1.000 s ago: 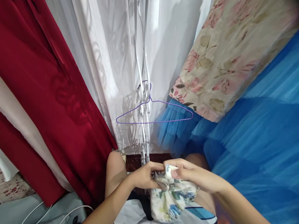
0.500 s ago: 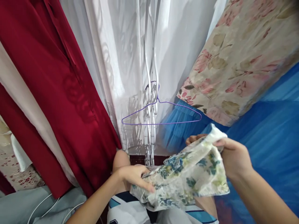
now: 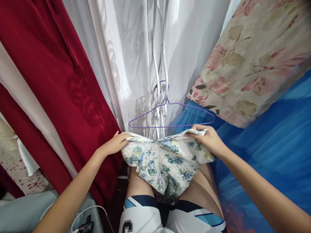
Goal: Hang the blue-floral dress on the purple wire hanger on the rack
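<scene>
White shorts (image 3: 167,158) with a blue, green and yellow flower print are spread wide over my lap, their pale waist edge on top. My left hand (image 3: 116,144) grips one end of that edge. At the opposite end, my right hand (image 3: 206,138) pinches the cloth between thumb and fingers. Just beyond the waist edge, a purple wire hanger (image 3: 145,114) hangs from a white metal frame (image 3: 155,61), with no garment on it. The fingertips of my left hand are partly hidden by the fabric.
Dark red cloth (image 3: 80,106) and white curtains (image 3: 131,64) hang at left and centre. A floral garment (image 3: 243,71) and blue tulle (image 3: 262,155) hang on the right. At lower left, a white cable (image 3: 103,210) and a dark device (image 3: 85,226) lie on a grey surface.
The shorts were bunched and tilted to the right; now they are stretched level between both hands. My left hand moved up and left, my right hand slightly left and up.
</scene>
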Motion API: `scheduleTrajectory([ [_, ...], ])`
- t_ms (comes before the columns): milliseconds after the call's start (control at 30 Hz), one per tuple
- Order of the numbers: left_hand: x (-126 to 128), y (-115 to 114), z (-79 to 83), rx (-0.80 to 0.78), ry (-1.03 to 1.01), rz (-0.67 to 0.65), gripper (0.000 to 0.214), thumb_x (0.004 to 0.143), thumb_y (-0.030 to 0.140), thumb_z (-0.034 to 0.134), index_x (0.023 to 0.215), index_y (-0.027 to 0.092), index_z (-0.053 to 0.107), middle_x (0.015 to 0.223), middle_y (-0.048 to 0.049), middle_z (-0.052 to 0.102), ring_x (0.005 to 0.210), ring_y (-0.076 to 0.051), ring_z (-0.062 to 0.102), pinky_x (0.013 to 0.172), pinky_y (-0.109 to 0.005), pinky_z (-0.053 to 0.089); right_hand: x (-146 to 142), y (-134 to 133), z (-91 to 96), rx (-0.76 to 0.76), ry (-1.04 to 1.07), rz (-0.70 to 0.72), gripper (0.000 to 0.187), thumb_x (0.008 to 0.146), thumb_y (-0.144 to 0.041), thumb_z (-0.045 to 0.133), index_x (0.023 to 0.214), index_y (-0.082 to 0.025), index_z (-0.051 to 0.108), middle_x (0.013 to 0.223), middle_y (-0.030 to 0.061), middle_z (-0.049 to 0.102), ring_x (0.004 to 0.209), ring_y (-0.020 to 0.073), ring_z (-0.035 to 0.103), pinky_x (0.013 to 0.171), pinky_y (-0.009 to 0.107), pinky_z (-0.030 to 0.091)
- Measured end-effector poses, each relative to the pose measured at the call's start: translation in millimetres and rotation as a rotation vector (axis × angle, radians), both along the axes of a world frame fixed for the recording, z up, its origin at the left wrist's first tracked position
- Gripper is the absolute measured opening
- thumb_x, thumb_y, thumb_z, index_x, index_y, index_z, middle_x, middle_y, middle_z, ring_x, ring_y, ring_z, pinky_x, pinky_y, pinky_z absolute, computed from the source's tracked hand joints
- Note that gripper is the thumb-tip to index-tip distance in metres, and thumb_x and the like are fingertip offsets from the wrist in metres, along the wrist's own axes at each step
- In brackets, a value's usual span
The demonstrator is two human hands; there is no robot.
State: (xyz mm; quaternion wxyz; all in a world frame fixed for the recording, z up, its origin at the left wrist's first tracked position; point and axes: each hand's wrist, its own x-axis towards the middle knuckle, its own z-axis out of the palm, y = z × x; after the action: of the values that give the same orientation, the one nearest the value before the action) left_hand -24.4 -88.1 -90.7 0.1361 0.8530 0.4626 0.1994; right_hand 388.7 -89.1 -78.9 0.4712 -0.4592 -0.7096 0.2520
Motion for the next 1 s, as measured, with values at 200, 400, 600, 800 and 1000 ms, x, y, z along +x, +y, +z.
scheduleTrajectory([
  [200, -1.5, 39.2, 19.7, 0.182, -0.335, -0.011, 0.036, 0.098, 0.033, 0.039, 0.122, 0.018, 0.062, 0.131, -0.0095, 0.061, 0.122, -0.024, 0.055, 0.108, -0.039, 0.038, -14.3, 31.7, 5.8, 0.356, -0.347, -0.222, 0.013, 0.078, -0.025, 0.06, 0.09, -0.023, 0.063, 0.097, 0.007, 0.067, 0.087, 0.0244, 0.063, 0.073, 0.031, 0.044],
  [400, 41.6, 57.1, 53.3, 0.245, -0.443, 0.053, 0.023, 0.092, 0.029, 0.048, 0.102, 0.017, 0.065, 0.11, -0.0056, 0.069, 0.102, -0.021, 0.061, 0.091, -0.03, 0.045, -13.3, 37.9, -13.9, 0.141, -0.596, -0.259, 0.009, 0.076, -0.025, 0.057, 0.08, -0.024, 0.065, 0.081, 0.0062, 0.073, 0.081, 0.0292, 0.067, 0.061, 0.03, 0.037],
  [600, 89.5, 69.4, 55.3, 0.108, -0.559, -0.021, 0.017, 0.087, 0.033, 0.056, 0.085, 0.016, 0.059, 0.074, 0.0017, 0.059, 0.072, -0.014, 0.053, 0.068, -0.023, 0.04, 3.3, 34.9, -25.0, 0.158, -0.233, -0.391, 0.039, 0.081, -0.03, 0.056, 0.12, -0.027, 0.054, 0.089, 0.0032, 0.071, 0.075, 0.0244, 0.064, 0.065, 0.03, 0.042],
  [800, 94.6, 68.0, 44.1, -0.262, -0.771, -0.09, 0.025, 0.084, 0.039, 0.062, 0.087, 0.015, 0.06, 0.075, 0.0011, 0.06, 0.068, -0.012, 0.056, 0.063, -0.021, 0.042, 31.8, 30.2, -11.8, 0.258, -0.075, -0.413, 0.054, 0.085, -0.04, 0.059, 0.136, -0.024, 0.048, 0.07, -0.0012, 0.064, 0.056, 0.0187, 0.051, 0.06, 0.029, 0.04],
  [1000, 103.9, 53.1, 44.9, -0.539, -0.901, -0.144, 0.034, 0.078, 0.039, 0.073, 0.1, 0.014, 0.067, 0.09, -0.0052, 0.07, 0.081, -0.016, 0.064, 0.07, -0.023, 0.048, 64.6, 61.7, 18.4, 0.356, -0.156, -0.509, 0.068, 0.085, -0.037, 0.06, 0.148, -0.018, 0.043, 0.127, 0.0137, 0.066, 0.105, 0.03, 0.064, 0.094, 0.042, 0.046],
])
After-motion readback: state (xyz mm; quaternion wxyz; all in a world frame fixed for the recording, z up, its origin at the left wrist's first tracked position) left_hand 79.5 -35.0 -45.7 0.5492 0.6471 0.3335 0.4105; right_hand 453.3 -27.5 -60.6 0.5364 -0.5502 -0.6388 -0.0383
